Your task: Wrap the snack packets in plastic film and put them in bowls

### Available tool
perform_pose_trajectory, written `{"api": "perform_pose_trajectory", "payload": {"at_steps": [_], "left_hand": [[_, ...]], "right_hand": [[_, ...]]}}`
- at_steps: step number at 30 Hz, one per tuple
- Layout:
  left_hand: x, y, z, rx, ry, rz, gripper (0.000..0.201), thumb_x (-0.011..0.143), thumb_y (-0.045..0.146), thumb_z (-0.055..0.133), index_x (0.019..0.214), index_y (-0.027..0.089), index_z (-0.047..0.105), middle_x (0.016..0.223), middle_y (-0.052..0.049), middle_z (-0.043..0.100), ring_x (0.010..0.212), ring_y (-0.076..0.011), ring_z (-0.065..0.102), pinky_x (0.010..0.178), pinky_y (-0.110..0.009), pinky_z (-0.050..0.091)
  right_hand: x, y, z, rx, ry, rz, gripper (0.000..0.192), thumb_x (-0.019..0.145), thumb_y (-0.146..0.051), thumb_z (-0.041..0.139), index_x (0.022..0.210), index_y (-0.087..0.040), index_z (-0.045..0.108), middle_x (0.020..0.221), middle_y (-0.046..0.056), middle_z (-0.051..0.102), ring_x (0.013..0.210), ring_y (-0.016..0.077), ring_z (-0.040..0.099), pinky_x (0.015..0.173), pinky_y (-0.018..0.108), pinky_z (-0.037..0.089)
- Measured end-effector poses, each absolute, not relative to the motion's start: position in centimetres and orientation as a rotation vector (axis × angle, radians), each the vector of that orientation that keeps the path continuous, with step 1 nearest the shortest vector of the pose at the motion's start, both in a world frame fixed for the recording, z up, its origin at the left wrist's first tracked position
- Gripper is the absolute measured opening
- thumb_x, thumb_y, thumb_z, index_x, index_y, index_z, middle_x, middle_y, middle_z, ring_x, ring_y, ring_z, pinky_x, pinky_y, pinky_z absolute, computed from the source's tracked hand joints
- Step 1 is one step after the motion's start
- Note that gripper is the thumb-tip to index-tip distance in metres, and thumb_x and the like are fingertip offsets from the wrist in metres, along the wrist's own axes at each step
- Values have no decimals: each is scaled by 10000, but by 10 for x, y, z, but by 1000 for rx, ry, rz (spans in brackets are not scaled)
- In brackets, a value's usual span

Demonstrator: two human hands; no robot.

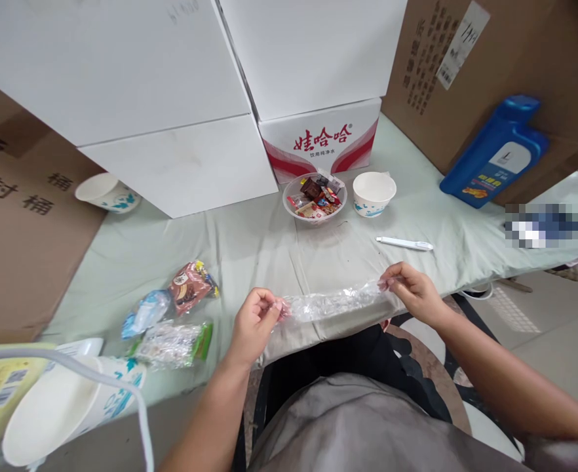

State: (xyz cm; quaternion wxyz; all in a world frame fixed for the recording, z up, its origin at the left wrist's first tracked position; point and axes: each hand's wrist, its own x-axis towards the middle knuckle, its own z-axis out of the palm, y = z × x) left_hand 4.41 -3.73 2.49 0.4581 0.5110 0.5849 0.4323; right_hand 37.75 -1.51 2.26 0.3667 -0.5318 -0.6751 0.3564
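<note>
A crinkled clear plastic wrapper [335,305] is stretched sideways over the table's front edge, just in front of my body. My left hand [257,321] pinches its left end between thumb and fingers. At the other end, my right hand [411,288] has the wrapper's corner in a pinch, held slightly higher. A white pen-like stick [404,244] lies on the cloth beyond my right hand. To the left of my left hand are a brown snack packet [191,287], a blue-and-white packet [147,313] and a clear packet with green ends [173,344].
Behind stand a plastic bowl of wrapped snacks [315,208], a paper cup [373,195] and white boxes [171,174]. A blue bottle [495,154] leans by a brown carton [554,59] at right. At left are a large paper tub [63,410], a yellow container [1,393] and another paper cup [109,192].
</note>
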Motion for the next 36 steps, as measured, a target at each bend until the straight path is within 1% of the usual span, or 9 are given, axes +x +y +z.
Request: {"api": "perform_pose_trajectory", "payload": {"at_steps": [4,8,14,19,22,26,30,33,36], "left_hand": [[43,-47,13,1451,1610,809,124,793,329,547,808,213,506,679,14,636,634,-150,623,607,-258,466],[48,-50,9,1692,1769,694,49,769,263,516,779,219,535,685,22,635,646,-147,615,621,-262,449],[49,-53,11,1696,1700,775,237,778,251,490,959,213,639,767,-2,708,719,-160,666,702,-272,507],[49,-46,9,1739,1739,757,186,830,321,515,856,213,663,729,8,696,647,-153,641,629,-258,492],[53,-32,11,1738,1765,886,208,867,334,486,903,202,642,798,-17,721,742,-171,680,699,-273,515],[53,-24,19,1810,1730,1059,220,911,328,456,988,193,611,993,-66,733,943,-191,691,855,-313,526],[45,-38,18,2042,1530,882,189,914,278,450,966,207,617,1112,-82,715,1076,-208,658,988,-384,492],[40,-48,15,2154,1397,769,184,908,251,437,934,210,614,1064,-81,726,1123,-220,642,1084,-465,412],[39,-51,16,2139,1391,700,179,917,273,430,891,219,598,967,-58,735,1155,-226,626,1132,-522,320]], "right_hand": [[382,-25,13,-1544,-1805,947,153,867,-266,468,955,-202,576,670,-8,647,570,137,601,530,247,444],[377,-28,8,-1638,-1911,798,218,855,-269,456,1018,-192,577,616,-31,605,494,130,548,506,255,424],[376,-38,14,-1589,-1948,863,236,840,-214,429,1017,-209,584,673,-27,619,456,114,525,464,245,418],[381,-29,8,-1597,-1986,642,196,839,-224,466,971,-193,608,781,28,679,625,170,632,590,296,501],[378,-11,7,-1535,-2006,456,185,890,-258,459,981,-195,608,946,82,714,864,233,682,763,374,538],[376,0,15,-1278,-1991,360,172,921,-212,434,958,-211,601,1044,100,704,1125,248,620,940,435,502],[388,-13,20,-1003,-2147,519,168,896,-159,454,976,-218,590,1055,93,696,1097,222,633,913,416,526],[398,-24,15,-973,-2226,646,188,898,-153,445,988,-216,597,1027,88,701,1046,205,651,857,381,544],[400,-26,9,-1115,-2166,710,189,925,-213,429,942,-212,617,1043,96,701,990,203,665,815,358,545]]}}
